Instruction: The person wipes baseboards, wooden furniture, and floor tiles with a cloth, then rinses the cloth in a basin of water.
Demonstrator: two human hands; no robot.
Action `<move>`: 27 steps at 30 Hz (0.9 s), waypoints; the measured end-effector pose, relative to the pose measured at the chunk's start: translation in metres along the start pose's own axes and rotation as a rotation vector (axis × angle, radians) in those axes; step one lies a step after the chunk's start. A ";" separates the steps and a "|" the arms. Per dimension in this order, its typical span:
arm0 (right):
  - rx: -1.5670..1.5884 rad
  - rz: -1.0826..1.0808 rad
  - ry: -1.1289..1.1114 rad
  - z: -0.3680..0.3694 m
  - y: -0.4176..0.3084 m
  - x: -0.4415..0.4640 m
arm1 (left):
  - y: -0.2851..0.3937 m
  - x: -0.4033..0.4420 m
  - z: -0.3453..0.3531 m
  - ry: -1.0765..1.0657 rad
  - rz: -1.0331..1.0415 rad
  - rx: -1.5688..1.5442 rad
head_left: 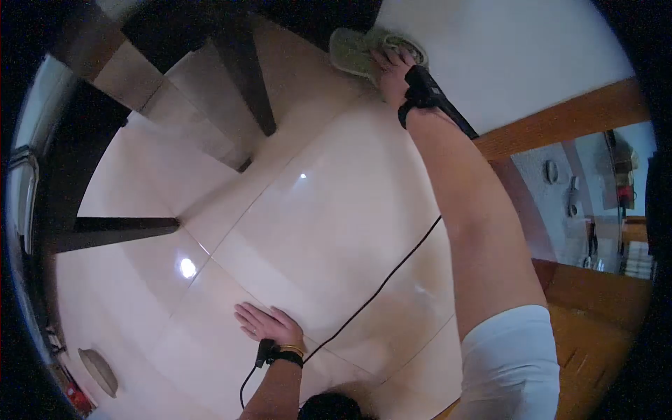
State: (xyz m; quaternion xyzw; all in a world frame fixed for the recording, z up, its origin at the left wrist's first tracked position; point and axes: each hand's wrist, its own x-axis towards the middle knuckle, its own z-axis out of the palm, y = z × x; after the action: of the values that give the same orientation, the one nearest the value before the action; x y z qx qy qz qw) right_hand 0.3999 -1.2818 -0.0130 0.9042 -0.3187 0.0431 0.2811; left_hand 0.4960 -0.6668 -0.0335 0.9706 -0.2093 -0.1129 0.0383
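Observation:
At the far end, beside the white wall panel, my right hand [394, 75] reaches out to a pale green pair of what look like slippers [349, 53]. Its fingers curl over the part with a rounded opening, and the fingertips are partly lost against it. My left hand [266, 326] lies flat on the glossy tiled floor [315, 245], fingers stretched and holding nothing. Both wrists wear black strapped devices; a gold-coloured bangle [290, 348] circles the left one.
Dark furniture legs [129, 229] stand on the left. A black cable [378, 290] runs across the tiles between my arms. At right, a wooden frame [560, 119] borders a reflective glass panel [570, 203]. Another slipper-shaped object [98, 372] lies at lower left.

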 end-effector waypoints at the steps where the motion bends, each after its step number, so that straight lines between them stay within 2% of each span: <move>1: 0.078 0.065 0.018 0.045 0.005 -0.007 | 0.002 0.000 -0.001 0.007 0.003 -0.007; 2: 0.156 0.128 0.041 0.089 0.010 -0.015 | 0.004 0.000 -0.002 -0.011 -0.003 0.026; 3: 0.238 0.160 0.041 0.090 0.015 -0.040 | 0.003 0.000 -0.005 -0.033 -0.009 0.061; 5: 0.446 0.127 -0.062 0.041 0.023 -0.110 | 0.004 0.000 -0.002 -0.036 0.000 0.083; 7: 0.568 0.103 -0.374 -0.020 0.033 -0.178 | -0.001 -0.002 0.000 -0.004 0.036 0.073; 8: -0.056 -0.057 -0.644 -0.089 0.032 -0.181 | -0.002 -0.002 0.002 -0.002 0.035 0.063; 10: 0.068 -0.025 -0.536 -0.079 0.045 -0.233 | -0.003 -0.001 0.003 0.010 0.026 0.045; 13: -0.174 0.060 -0.362 -0.081 0.032 -0.251 | -0.001 0.000 -0.001 -0.021 0.019 0.071; 16: 0.092 0.276 -0.648 -0.110 0.016 -0.212 | 0.000 -0.002 -0.002 -0.004 0.023 0.048; 17: 0.191 0.208 -0.386 -0.079 0.029 -0.230 | -0.001 -0.003 -0.002 -0.003 0.028 0.052; 19: 0.175 0.317 -0.632 -0.112 0.026 -0.190 | -0.002 -0.002 0.000 0.001 0.046 0.057; 22: 0.173 0.332 -0.591 -0.092 0.021 -0.203 | -0.003 0.000 0.005 -0.003 0.020 0.114; 24: 0.358 0.371 -0.578 -0.084 0.006 -0.208 | -0.003 -0.001 0.008 0.016 0.032 0.131; 25: 0.337 0.334 -0.455 -0.083 0.001 -0.213 | -0.005 -0.001 0.008 0.023 0.043 0.145; 27: 0.523 0.665 -0.725 -0.115 -0.004 -0.210 | -0.002 0.000 0.007 0.028 0.018 0.112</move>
State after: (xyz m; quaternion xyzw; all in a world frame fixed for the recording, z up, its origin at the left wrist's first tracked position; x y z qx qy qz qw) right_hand 0.2476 -1.1016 0.0270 0.7514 -0.6420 -0.1065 -0.1091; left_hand 0.4950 -0.6654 -0.0404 0.9708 -0.2234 -0.0869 -0.0121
